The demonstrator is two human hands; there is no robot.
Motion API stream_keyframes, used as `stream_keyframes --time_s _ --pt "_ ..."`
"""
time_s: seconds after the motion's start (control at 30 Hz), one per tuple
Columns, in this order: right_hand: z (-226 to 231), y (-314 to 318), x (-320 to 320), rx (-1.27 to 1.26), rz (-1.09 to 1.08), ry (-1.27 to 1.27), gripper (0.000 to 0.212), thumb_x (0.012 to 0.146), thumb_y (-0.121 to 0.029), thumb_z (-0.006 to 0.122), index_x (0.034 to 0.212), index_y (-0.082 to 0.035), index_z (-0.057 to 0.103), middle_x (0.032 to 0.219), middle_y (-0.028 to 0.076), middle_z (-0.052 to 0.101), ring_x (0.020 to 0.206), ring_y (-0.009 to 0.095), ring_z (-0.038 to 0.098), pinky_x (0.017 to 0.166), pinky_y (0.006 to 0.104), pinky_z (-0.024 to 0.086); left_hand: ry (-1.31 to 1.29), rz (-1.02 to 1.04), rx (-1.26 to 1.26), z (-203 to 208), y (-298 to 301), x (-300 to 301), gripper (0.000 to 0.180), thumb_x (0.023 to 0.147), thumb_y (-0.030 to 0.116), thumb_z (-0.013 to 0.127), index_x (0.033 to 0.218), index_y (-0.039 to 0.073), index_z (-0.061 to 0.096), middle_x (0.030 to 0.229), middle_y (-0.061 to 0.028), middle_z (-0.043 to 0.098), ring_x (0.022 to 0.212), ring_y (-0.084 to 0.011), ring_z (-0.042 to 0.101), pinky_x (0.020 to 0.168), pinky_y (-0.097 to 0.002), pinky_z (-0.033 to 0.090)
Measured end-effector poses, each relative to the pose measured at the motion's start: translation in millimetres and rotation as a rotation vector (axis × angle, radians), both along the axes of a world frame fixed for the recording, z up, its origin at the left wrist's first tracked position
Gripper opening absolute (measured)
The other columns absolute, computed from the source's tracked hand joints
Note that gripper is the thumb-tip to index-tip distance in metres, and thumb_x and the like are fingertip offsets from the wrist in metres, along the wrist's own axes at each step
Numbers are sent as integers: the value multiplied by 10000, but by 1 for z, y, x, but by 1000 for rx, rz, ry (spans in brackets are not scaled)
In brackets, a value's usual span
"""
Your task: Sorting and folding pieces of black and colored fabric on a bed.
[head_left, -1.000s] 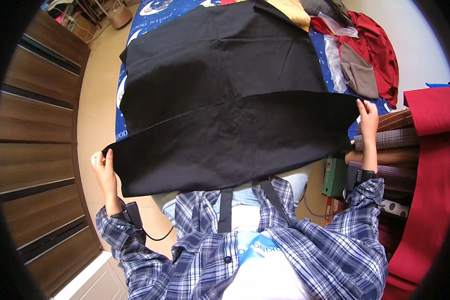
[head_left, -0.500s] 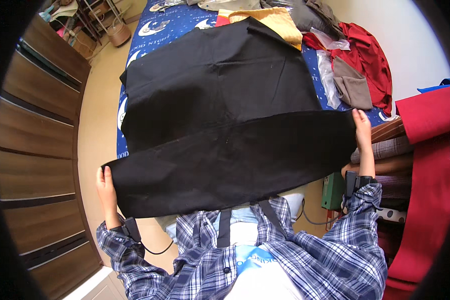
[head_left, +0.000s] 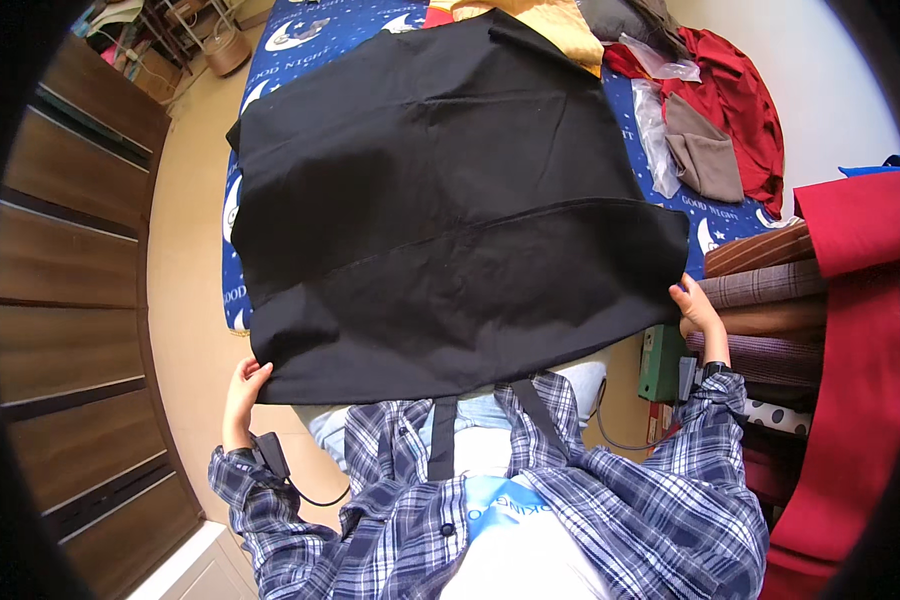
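A large black cloth (head_left: 420, 190) is spread over the bed and hangs toward me across my lap. A fold or seam line crosses it from left to right. At its near left corner my left hand (head_left: 242, 398) pinches the edge, with the thumb and fingertips closed on the fabric. My right hand (head_left: 700, 315) is at the near right edge, its fingers closed on the border and partly hidden beneath the cloth. Between the hands the near edge runs in a shallow curve.
The bed has a blue moon-patterned sheet (head_left: 260, 60). Yellow cloth (head_left: 560, 30), red fabric (head_left: 735, 110) and a grey-brown cloth (head_left: 705, 150) lie on it. Folded fabrics (head_left: 760, 285) are stacked at right beside a green box (head_left: 660, 365). Wooden drawers (head_left: 70, 310) stand left.
Both hands have moved inward, and the right one also down. The near strip of cloth, earlier raised and stretched between them, now lies lower and flatter, its folded edge less distinct.
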State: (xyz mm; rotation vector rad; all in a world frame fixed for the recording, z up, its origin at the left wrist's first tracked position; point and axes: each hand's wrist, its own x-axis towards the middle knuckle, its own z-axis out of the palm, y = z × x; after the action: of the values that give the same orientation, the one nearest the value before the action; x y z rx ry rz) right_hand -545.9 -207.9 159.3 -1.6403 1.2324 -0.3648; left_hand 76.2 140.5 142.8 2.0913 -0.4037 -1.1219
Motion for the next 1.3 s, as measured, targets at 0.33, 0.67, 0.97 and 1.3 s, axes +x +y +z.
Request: stream_keyframes --time_s 0.33,0.67,0.97,1.3 --pt "-34 9 -22 169 -329 125 219 792 -178 572 914 1 542 830 11 558 751 81 495 660 211 397 261 158 182 3 13 -4 331 767 250 591 987 8 544 876 -43 578 787 -121 532 735 -285 415" --pt "-16 2 -13 -381 -445 3 243 833 -221 537 762 10 503 702 -41 449 657 51 384 589 187 331 70 18 -147 26 4 -23 294 777 219 578 953 -16 580 889 -31 595 831 -103 530 817 -224 359" --pt "11 -16 -22 -233 -379 -167 173 861 -197 486 828 -33 532 765 -66 467 701 21 412 628 158 337 -90 183 -551 39 -5 -12 251 828 212 522 936 -8 576 905 -48 592 826 -100 544 754 -221 405" --pt "84 27 -22 176 -391 -119 171 870 -188 457 935 -46 524 854 -22 542 771 52 510 664 193 412 201 234 -326 43 21 -12 234 836 217 505 953 19 547 884 -39 586 788 -110 555 710 -225 431"
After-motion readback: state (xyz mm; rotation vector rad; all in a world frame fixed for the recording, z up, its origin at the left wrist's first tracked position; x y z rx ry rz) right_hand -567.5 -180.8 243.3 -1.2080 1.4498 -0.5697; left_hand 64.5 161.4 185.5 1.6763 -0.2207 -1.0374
